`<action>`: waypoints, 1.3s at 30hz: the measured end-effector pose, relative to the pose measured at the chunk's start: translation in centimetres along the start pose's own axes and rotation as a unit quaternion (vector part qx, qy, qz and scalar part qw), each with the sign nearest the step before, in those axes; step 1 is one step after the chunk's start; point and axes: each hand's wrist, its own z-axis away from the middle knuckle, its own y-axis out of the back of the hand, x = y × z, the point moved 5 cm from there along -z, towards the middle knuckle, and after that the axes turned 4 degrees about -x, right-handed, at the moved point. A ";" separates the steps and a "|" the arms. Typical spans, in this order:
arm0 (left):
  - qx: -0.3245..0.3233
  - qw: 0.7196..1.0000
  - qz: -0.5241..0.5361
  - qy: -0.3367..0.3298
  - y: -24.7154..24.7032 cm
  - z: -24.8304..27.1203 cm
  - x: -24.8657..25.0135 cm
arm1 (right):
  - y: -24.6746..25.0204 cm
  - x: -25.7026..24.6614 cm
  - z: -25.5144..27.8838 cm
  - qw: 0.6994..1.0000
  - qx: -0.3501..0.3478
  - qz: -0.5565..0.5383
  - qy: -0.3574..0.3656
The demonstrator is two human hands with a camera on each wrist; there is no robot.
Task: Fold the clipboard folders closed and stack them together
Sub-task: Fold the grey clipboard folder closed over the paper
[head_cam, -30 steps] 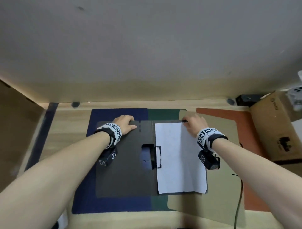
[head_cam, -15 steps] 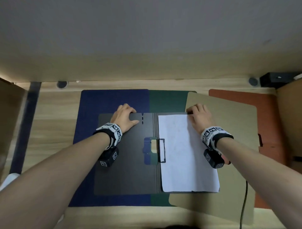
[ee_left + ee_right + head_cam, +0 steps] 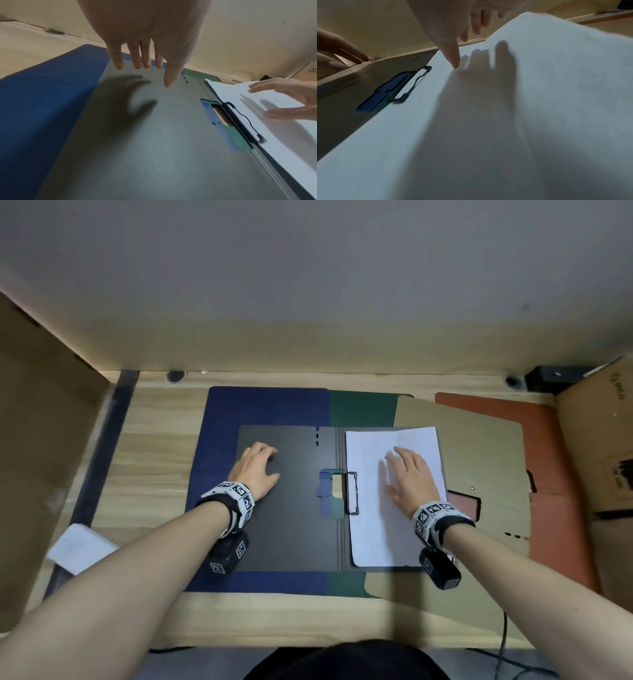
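A black clipboard folder lies open and flat in the middle of the desk, its wire clip beside the spine. A white sheet covers its right half. My left hand hovers just over the bare left flap with straight fingers; its shadow falls on the flap. My right hand is spread over the sheet, thumb tip at the paper. Neither holds anything. Under the black folder lie open blue, green, tan and rust-red folders.
Cardboard boxes stand at the left and right ends of the wooden desk. A white pad sits at the front left. A black device is at the back right, and a cable hangs off the front edge.
Both hands have left the black folder's far edge and drawn back toward me, over the middle of each half, with fingers now straightened. The folder stays open.
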 end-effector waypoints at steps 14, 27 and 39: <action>0.020 0.993 0.014 0.118 -5.9 11.5 -6.2 | -6.7 -1.8 10.3 0.988 -0.126 0.017 -0.089; 0.054 0.928 0.258 0.262 -4.9 12.3 -6.9 | -7.1 -2.3 10.2 0.980 -0.163 0.004 -0.110; -0.011 0.966 0.246 0.079 4.6 11.8 6.1 | -2.0 -0.4 9.7 0.978 -0.162 -0.117 -0.057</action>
